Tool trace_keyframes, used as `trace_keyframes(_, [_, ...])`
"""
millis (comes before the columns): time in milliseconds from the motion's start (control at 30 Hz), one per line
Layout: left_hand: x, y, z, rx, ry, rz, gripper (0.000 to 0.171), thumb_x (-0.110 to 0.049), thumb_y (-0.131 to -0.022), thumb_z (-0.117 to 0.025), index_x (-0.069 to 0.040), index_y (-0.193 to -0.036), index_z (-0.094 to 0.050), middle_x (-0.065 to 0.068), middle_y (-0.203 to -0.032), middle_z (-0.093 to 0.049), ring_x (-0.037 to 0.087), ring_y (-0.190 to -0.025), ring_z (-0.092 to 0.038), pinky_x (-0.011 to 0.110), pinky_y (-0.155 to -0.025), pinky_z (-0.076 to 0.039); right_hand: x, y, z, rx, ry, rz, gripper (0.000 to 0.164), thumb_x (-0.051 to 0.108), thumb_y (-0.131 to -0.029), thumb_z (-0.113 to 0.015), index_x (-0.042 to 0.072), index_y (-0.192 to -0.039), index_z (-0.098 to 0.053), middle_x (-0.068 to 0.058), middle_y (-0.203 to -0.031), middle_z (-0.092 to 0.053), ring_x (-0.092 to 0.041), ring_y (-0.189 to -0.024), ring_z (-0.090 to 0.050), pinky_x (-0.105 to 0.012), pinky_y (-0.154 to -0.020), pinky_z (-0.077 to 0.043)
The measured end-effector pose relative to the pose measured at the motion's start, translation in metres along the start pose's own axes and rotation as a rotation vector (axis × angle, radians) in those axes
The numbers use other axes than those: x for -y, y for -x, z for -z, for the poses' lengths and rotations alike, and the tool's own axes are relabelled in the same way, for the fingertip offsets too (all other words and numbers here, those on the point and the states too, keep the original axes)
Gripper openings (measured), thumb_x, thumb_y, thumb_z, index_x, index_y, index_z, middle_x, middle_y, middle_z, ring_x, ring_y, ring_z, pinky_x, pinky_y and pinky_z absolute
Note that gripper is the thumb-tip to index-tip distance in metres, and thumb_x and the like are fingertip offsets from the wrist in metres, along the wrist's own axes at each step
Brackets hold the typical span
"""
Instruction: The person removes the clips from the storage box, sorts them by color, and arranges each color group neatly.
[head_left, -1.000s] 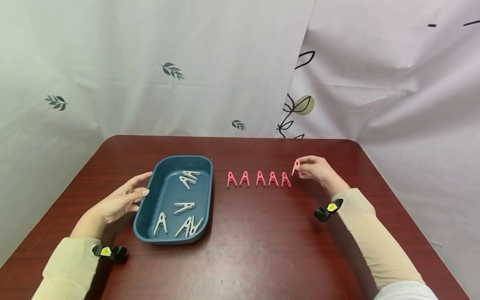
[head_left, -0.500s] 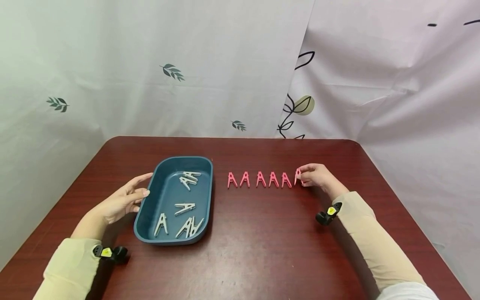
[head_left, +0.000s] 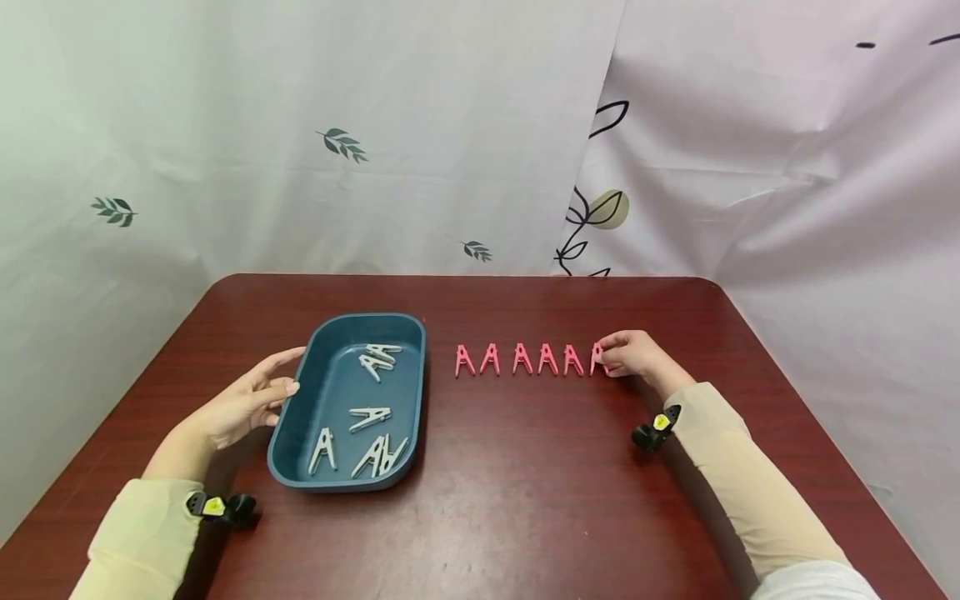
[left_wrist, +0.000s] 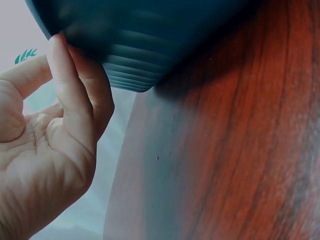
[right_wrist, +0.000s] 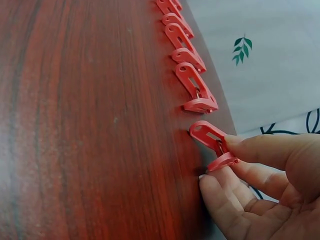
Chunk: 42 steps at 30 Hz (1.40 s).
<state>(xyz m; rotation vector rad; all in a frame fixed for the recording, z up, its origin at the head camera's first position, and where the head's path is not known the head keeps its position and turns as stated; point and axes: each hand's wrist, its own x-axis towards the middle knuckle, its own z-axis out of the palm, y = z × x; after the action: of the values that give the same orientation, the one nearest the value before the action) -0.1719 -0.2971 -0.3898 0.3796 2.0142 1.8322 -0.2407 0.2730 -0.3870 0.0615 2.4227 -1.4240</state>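
1. Right now I'm on the placing step, as I read it: my right hand (head_left: 630,354) has a pink clip (right_wrist: 205,132) between thumb and fingers, at the end of the row nearest that hand.
2. Off that hand's left side run five more pink clips (head_left: 521,353), evenly lined up on the table (head_left: 510,500), the closest just beside the held one, not touching it.
3. Over on the other side, my left hand (head_left: 240,404) has its fingers loosely extended, tips against the near wall of the blue tray (head_left: 330,396); I see no firm grip there. Pale clips (head_left: 382,413) lie in the tray, beyond those fingertips.
4. Next, I'd say, comes a gentle release: ease thumb and fingers apart, then back off away from the row so its neighbour isn't nudged.
5. Against a second ago: the right hand was higher, its clip lifted above the row; now that clip is level with the others. Left hand and tray: practically unchanged.
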Motion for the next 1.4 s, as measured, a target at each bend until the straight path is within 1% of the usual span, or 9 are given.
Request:
trace_keyframes(267, [0.002,-0.001,-0.001,-0.007,-0.009,0.002,0.054,-0.006,-0.100,-0.044,-0.021,-0.147,-0.021,-0.002,-0.103,-0.068,0.014,-0.087,-0.069,0.033,-0.067,-0.058,0.002,0.000,0.005,0.020,0.032,-0.013,0.044,0.003,-0.089,-0.061,-0.017,-0.125,-0.047,0.000,-0.080,-0.063,-0.008,-0.066,-0.061,-0.027,-0.066,-0.057])
trace_keyframes(433, [0.001,0.000,-0.001,-0.012,0.005,-0.001,0.053,-0.005,-0.100,-0.043,-0.021,-0.146,-0.022,-0.003,-0.102,-0.068,0.014,-0.086,-0.069,0.033,-0.066,-0.058,0.003,0.000,0.006,0.008,0.040,-0.018,0.046,0.005,-0.088,-0.065,-0.017,-0.124,-0.048,-0.001,-0.081,-0.064,-0.009,-0.066,-0.062,-0.028,-0.066,-0.058])
trace_keyframes(533, [0.000,0.001,-0.001,-0.016,0.000,0.000,0.053,-0.006,-0.100,-0.044,-0.022,-0.146,-0.023,-0.003,-0.101,-0.068,0.013,-0.085,-0.069,0.031,-0.066,-0.058,0.005,0.002,0.006,-0.020,0.083,-0.033,0.045,0.007,-0.088,-0.065,-0.016,-0.124,-0.049,-0.006,-0.086,-0.064,-0.011,-0.068,-0.062,-0.028,-0.067,-0.058])
trace_keyframes(633, [-0.001,0.001,-0.002,-0.023,-0.017,-0.003,0.054,-0.006,-0.100,-0.045,-0.021,-0.146,-0.023,-0.004,-0.099,-0.067,0.011,-0.082,-0.067,0.028,-0.064,-0.057,0.010,0.006,0.006,-0.070,0.142,-0.041,0.044,0.010,-0.089,-0.064,-0.014,-0.123,-0.051,-0.017,-0.097,-0.064,-0.013,-0.071,-0.061,-0.027,-0.068,-0.058])
trace_keyframes(767, [-0.001,-0.001,-0.001,-0.030,-0.024,-0.009,0.054,-0.006,-0.099,-0.046,-0.022,-0.146,-0.024,-0.004,-0.095,-0.066,0.009,-0.079,-0.066,0.025,-0.062,-0.056,0.021,0.012,0.003,-0.142,0.206,-0.024,0.042,0.013,-0.089,-0.064,-0.011,-0.122,-0.054,-0.026,-0.109,-0.062,-0.016,-0.074,-0.062,-0.026,-0.068,-0.057])
trace_keyframes(967, [0.001,0.000,0.000,-0.027,-0.004,-0.009,0.053,-0.005,-0.099,-0.045,-0.024,-0.145,-0.026,-0.005,-0.095,-0.067,0.009,-0.079,-0.066,0.025,-0.062,-0.056,0.042,0.019,-0.011,-0.199,0.299,0.075,0.036,0.016,-0.089,-0.065,-0.007,-0.116,-0.060,-0.024,-0.104,-0.065,-0.027,-0.080,-0.066,-0.028,-0.068,-0.057])
trace_keyframes(1067, [0.002,0.000,0.000,-0.024,0.001,-0.013,0.053,-0.005,-0.099,-0.045,-0.024,-0.145,-0.026,-0.005,-0.095,-0.067,0.009,-0.079,-0.066,0.025,-0.062,-0.056,0.056,0.024,-0.022,-0.205,0.331,0.136,0.034,0.016,-0.087,-0.065,-0.006,-0.114,-0.062,-0.021,-0.098,-0.067,-0.028,-0.079,-0.064,-0.026,-0.063,-0.053])
trace_keyframes(1233, [0.001,0.000,0.000,-0.027,-0.003,-0.018,0.053,-0.005,-0.099,-0.045,-0.023,-0.145,-0.026,-0.004,-0.095,-0.066,0.009,-0.079,-0.066,0.026,-0.062,-0.057,0.081,0.033,-0.046,-0.177,0.321,0.230,0.030,0.014,-0.085,-0.066,-0.002,-0.111,-0.064,-0.017,-0.093,-0.068,-0.020,-0.066,-0.057,-0.025,-0.053,-0.045])
trace_keyframes(1400, [0.001,0.000,0.000,-0.021,-0.001,-0.019,0.053,-0.005,-0.099,-0.045,-0.024,-0.144,-0.026,-0.004,-0.095,-0.067,0.009,-0.079,-0.066,0.025,-0.061,-0.056,0.101,0.038,-0.075,-0.100,0.287,0.411,0.026,0.011,-0.083,-0.070,0.002,-0.107,-0.067,-0.013,-0.091,-0.069,-0.017,-0.067,-0.059,-0.026,-0.054,-0.048])
